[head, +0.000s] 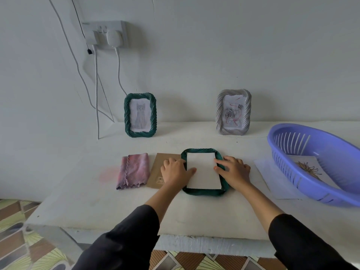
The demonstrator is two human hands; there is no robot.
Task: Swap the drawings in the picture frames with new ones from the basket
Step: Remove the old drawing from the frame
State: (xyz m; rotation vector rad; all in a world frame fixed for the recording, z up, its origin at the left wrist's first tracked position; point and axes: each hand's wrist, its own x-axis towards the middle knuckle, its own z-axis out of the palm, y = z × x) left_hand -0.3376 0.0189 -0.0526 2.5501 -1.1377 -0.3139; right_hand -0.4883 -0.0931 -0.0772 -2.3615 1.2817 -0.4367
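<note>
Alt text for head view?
Left hand and right hand press a white sheet into a dark green picture frame flat on a white table. A green-framed cat drawing and grey-framed flower drawing stand behind; purple plastic basket at right.

No writing could be read.
A small pale label (160, 180) on the brown backing board (155, 168), left of the table's (87, 191) middle, bore printed marks too small and blurred to make out.

Green frame (204, 192) lies flat, white sheet (202, 172) inside; purple basket (331, 152) holds a drawing (309, 168).
</note>
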